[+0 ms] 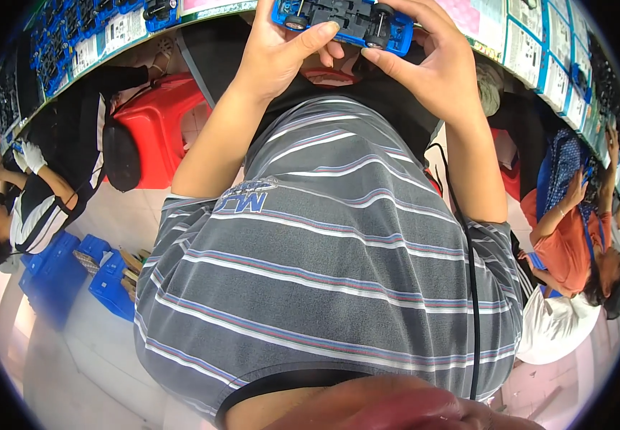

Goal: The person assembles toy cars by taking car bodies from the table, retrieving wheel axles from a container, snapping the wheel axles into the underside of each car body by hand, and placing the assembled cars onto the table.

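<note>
A blue toy car (342, 20) with a black underside and black wheels is held bottom up at the top edge of the head view, partly cut off by the frame. My left hand (281, 54) is closed around its left end, with the thumb lying along the near side. At the other end my right hand (435, 64) grips the car, its thumb pressed near a wheel and its fingers wrapped round the far side.
Rows of blue car parts (66, 39) lie on the workbench (206, 8) at the left. White partitioned trays (532, 39) line its right side. A red stool (152, 132) and blue bins (113, 283) stand at the left. Co-workers sit at both sides.
</note>
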Motion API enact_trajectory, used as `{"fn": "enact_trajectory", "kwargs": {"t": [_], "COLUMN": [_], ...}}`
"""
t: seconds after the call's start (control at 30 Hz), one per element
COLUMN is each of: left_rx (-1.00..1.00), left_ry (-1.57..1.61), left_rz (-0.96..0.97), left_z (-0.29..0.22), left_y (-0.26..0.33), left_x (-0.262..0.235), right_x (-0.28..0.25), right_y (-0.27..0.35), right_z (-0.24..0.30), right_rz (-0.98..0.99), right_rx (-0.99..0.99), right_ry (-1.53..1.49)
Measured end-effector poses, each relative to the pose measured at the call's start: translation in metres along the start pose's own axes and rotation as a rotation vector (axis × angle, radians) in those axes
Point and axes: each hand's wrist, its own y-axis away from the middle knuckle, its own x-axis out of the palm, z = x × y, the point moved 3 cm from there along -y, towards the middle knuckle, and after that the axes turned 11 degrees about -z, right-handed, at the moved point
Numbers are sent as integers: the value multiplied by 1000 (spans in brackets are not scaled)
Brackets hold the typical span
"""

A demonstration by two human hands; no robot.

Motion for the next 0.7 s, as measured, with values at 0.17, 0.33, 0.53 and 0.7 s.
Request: {"fn": "enact_trajectory", "kwargs": {"t": [0.17,0.33,0.53,0.7], "left_rx": [52,-173,-26,213], "left_ry": [62,317,161,133], "left_rz": [-14,71,-61,-276], "left_z": [17,50,37,13], "left_y": [4,11,11,13], "left_x": [1,2,-8,-38], "right_x": [5,34,19,3], "right_y": [5,-2,-4,-23], "right_z": [-5,-45,-14,-49], "right_rz": [-53,-122,-62,-185], "right_rx": [0,-267,-411,-231], "right_ry": [-71,-475,-219,28]}}
